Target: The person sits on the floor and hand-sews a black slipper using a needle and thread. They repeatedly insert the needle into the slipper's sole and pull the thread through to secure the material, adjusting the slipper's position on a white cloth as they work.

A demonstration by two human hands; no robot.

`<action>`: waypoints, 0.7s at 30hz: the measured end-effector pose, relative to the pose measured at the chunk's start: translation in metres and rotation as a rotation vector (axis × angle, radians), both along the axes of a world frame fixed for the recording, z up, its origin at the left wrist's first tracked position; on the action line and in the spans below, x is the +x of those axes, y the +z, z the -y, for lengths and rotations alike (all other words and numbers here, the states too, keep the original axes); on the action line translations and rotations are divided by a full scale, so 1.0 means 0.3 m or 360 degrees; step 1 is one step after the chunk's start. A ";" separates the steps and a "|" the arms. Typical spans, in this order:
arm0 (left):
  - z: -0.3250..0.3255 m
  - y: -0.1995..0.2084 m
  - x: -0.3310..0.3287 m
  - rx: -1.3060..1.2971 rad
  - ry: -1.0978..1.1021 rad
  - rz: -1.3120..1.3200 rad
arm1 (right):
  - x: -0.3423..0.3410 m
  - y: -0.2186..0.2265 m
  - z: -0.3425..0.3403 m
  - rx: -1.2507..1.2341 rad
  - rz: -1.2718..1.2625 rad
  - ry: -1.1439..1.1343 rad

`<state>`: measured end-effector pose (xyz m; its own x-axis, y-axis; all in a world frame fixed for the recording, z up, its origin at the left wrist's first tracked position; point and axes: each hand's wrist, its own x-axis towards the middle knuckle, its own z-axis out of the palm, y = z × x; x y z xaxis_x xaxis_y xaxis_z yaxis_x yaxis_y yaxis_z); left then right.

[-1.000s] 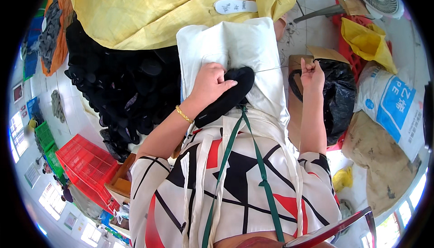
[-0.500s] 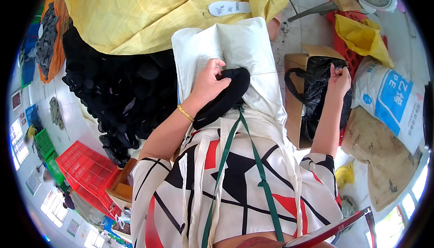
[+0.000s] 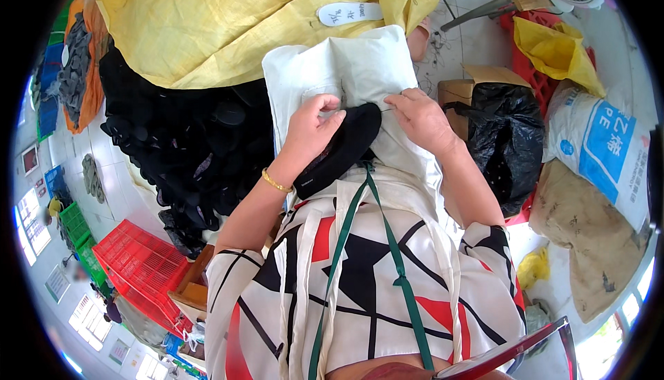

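The black slipper-shaped piece [image 3: 363, 126] lay on the white cloth [image 3: 377, 58] spread over the person's lap, slanting between the two hands, its rounded end toward the right. The left hand [image 3: 315, 127] was beside its left edge, half curled, with a gap between the thumb and forefinger; whether the other fingers gripped the piece could not be told. The right hand [image 3: 416, 117] was just beyond the rounded end, its fingers bent and drawn close together at the tips; whether they had hold of anything was too small to tell. A gold bracelet [image 3: 277, 181] circled the left wrist.

To the left of the lap lay a heap of black pieces [image 3: 183, 141], partly under a yellow sheet [image 3: 207, 23]. A white sole-shaped piece [image 3: 349, 13] lay on that sheet. To the right, a black plastic bag [image 3: 505, 148] sat in a cardboard box [image 3: 454, 91].
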<state>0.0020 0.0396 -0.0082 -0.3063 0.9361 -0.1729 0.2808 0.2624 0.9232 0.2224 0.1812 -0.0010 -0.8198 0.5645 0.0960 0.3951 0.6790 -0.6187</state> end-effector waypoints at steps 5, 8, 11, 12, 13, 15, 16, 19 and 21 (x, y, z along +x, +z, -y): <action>0.020 0.041 0.023 -0.0320 -0.0110 0.0290 | 0.020 0.001 0.024 0.0155 0.0074 0.0143; -0.009 0.059 0.054 -0.0540 -0.0168 0.0386 | 0.009 0.048 0.063 -0.0038 -0.0037 0.0068; -0.056 0.072 0.065 -0.0837 -0.0244 0.0330 | -0.027 0.101 0.128 -0.0331 -0.0203 0.0077; -0.053 0.052 0.063 -0.0824 -0.0222 0.0411 | -0.042 0.107 0.156 -0.0374 -0.0234 0.0116; -0.039 0.017 0.058 -0.0810 -0.0199 0.0492 | -0.048 0.110 0.168 -0.0417 -0.0265 0.0155; -0.025 0.004 0.047 -0.0774 -0.0073 0.0794 | -0.041 0.103 0.158 -0.0568 -0.0221 0.0106; -0.015 0.003 0.041 -0.0745 0.0039 0.1015 | -0.033 0.081 0.136 -0.0659 -0.0232 0.0032; 0.008 0.011 0.039 -0.0716 0.0312 0.1445 | -0.030 0.112 0.085 -0.1279 -0.0143 -0.0254; 0.021 0.003 0.040 -0.0667 0.0403 0.1643 | -0.040 0.118 0.056 -0.1404 -0.0165 -0.0320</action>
<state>0.0141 0.0333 -0.0072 -0.0083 0.6770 -0.7359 -0.6661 0.5451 0.5090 0.2104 0.1645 0.0343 -0.7092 0.5995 -0.3709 0.3681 -0.1337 -0.9201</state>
